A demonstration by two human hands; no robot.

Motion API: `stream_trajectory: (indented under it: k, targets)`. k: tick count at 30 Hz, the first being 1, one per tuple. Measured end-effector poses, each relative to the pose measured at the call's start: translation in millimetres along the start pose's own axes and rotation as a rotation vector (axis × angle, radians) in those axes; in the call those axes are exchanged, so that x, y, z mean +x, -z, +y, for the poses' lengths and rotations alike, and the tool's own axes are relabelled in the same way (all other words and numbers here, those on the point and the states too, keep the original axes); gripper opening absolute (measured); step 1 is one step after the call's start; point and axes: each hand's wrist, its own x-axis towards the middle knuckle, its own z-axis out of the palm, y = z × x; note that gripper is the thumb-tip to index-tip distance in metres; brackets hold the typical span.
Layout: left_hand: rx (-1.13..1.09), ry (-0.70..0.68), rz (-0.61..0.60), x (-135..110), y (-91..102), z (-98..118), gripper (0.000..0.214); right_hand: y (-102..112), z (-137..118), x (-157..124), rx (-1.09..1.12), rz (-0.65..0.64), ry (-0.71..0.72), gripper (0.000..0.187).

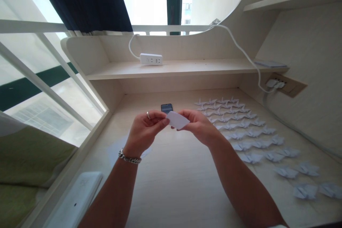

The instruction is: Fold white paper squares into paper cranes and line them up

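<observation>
- paper piece [177, 120]: small, white, flat; held tilted above the tabletop [181, 178], in front of a dark phone [166, 107].
- left hand [145, 130]: ring and bracelet; grip narrow, fingertips pinching the paper piece's left edge.
- right hand [200, 126]: grip closed on the paper piece's right side.
- paper cranes [248, 133]: white, in rows on the tabletop, right of the hands.
- shelf [187, 67]: carries a white power strip [151, 59].

Light: bright overall, hard daylight from window [144, 3] ahead of me, blown white | Shadows: soft, faint on worktop [173, 185] | Focus: paper [177, 120] in my fingers [159, 122] sharp | Edges: wide-angle bowing, corners stretched, slightly soft.
</observation>
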Motion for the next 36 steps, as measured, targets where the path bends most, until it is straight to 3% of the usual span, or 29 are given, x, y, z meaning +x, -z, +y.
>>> stream_trajectory:
  k: [4,11,17,36]
  targets:
    - [0.080,0.093,0.038,3.1,2.8,-3.2,0.026,7.9,-5.4,-1.4,-0.052,0.141,0.069,0.033]
    - [0.091,0.156,-0.010,2.6,1.5,1.4,0.026,5.6,-9.3,-5.1,-0.303,0.117,0.079,0.028]
    - [0.100,0.153,-0.038,2.3,3.5,5.0,0.024,3.4,-8.3,-4.0,-0.288,0.150,0.068,0.029]
    - [0.099,0.158,-0.004,2.2,2.8,4.1,0.025,4.3,-10.3,-7.0,-0.182,0.026,0.025,0.031]
